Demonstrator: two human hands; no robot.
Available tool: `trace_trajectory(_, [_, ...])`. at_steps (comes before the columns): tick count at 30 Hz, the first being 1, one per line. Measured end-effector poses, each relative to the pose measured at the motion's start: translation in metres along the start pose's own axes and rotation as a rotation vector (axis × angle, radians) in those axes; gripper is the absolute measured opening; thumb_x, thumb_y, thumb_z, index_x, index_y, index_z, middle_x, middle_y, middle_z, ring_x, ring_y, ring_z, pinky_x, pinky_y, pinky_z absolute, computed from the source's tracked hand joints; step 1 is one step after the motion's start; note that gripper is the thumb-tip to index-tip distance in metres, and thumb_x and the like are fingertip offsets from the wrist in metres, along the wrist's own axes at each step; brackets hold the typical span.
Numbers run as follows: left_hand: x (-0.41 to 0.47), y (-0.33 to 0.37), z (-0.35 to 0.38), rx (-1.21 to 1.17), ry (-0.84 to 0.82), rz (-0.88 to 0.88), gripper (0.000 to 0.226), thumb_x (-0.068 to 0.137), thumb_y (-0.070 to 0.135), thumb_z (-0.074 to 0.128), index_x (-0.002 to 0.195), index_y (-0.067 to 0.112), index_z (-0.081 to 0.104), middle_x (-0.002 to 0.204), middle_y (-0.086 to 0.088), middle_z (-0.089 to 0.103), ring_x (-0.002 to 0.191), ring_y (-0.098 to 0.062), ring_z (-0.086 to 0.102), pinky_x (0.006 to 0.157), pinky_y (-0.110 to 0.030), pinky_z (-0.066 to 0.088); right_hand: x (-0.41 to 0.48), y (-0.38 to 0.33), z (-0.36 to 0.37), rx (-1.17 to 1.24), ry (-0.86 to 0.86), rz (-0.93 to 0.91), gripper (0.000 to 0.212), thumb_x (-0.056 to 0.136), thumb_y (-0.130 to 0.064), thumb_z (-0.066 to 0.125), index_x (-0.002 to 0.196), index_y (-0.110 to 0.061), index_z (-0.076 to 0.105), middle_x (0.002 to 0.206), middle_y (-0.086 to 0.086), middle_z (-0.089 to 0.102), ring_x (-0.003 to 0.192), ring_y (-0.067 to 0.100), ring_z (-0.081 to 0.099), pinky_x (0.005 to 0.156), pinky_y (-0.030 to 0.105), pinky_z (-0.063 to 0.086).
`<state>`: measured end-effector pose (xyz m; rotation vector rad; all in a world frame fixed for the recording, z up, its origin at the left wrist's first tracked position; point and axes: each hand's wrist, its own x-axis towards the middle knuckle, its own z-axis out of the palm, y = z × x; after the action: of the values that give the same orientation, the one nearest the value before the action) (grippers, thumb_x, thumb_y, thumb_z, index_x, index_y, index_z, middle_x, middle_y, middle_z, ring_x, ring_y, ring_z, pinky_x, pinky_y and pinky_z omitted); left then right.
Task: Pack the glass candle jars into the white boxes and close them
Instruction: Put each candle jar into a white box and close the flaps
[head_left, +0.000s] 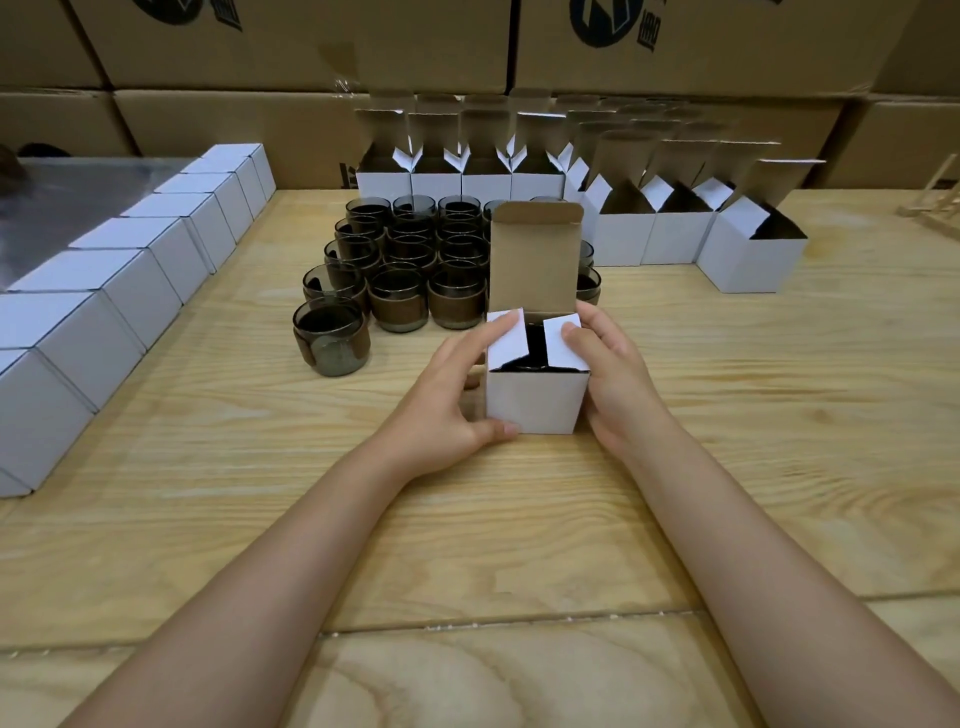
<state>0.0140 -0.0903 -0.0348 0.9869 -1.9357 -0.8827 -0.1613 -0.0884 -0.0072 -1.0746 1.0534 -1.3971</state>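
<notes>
A small white box (535, 402) stands on the wooden table in front of me, its top lid flap upright. A dark glass candle jar (535, 343) shows inside between the two side flaps. My left hand (452, 384) grips the box's left side, thumb at the lower front corner, a fingertip pressing the left flap inward. My right hand (613, 369) holds the right side, fingers pushing the right flap down. Behind the box stands a cluster of several smoky glass jars (400, 254), one jar (331, 338) apart at the front left.
A row of shut white boxes (130, 280) runs along the left edge of the table (727, 415). Several open white boxes (675, 228) stand at the back and right. Large brown cartons (311, 47) form a wall behind. A wooden rack (935, 202) sits far right.
</notes>
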Motion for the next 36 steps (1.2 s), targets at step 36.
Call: trace_trajectory(36, [0.001, -0.004, 0.001, -0.086, 0.048, -0.013, 0.094, 0.064, 0.005, 0.087, 0.121, 0.04, 0.021, 0.138, -0.003, 0.04, 0.122, -0.011, 0.05, 0.098, -0.026, 0.047, -0.004, 0.005, -0.022, -0.171, -0.308, -0.236, 0.032, 0.064, -0.03, 0.072, 0.093, -0.029, 0.059, 0.118, -0.006, 0.055, 0.114, 0.018, 0.051, 0.09, 0.039, 0.042])
